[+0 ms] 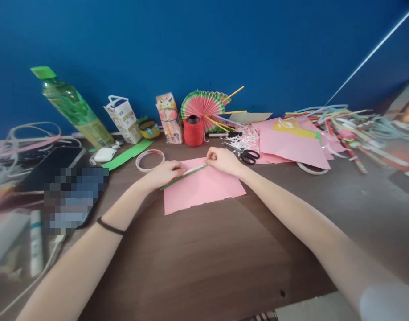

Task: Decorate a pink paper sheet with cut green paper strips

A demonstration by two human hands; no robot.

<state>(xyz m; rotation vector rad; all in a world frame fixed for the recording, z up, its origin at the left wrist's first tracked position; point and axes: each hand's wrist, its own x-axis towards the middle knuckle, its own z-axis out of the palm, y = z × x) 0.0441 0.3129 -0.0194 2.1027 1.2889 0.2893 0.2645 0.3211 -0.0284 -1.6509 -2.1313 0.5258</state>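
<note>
Head camera, remote feed: I record a brown wood-look bench (pixel 204 249) with both bare forearms reaching across it, a black band (pixel 110 226) around the left wrist. At near left I note a white marker (pixel 36 249) and, beyond it, a dark device (pixel 99 180) partly masked by pixelation.

Ahead, at the middle of the bench, a pink sheet (pixel 204 191) lies flat, its near edge uneven. Along its far side runs a narrow green strip (pixel 183 178), slanted, its left end protruding past the sheet. A white sliver (pixel 193 169) shows beside the strip.

The left hand (pixel 165 173) rests over the strip's left part, fingers bent downward; whether they grip it I cannot tell. The right hand (pixel 224 161) is at the strip's right end, fingertips drawn together; what lies between them I cannot confirm.

Just beyond the left hand I find a tape roll (pixel 138 163) lying flat; beyond the right, black-handled scissors (pixel 244 152) near white paper shreds (pixel 244 139) and stacked pink sheets (pixel 294 149).

Farther back stand a red thread spool (pixel 194 134), a pink carton (pixel 171 120) and a green-capped bottle (pixel 75 107). A folded paper fan (pixel 201 102) sits behind the spool, before a blue wall (pixel 204 44).
</note>
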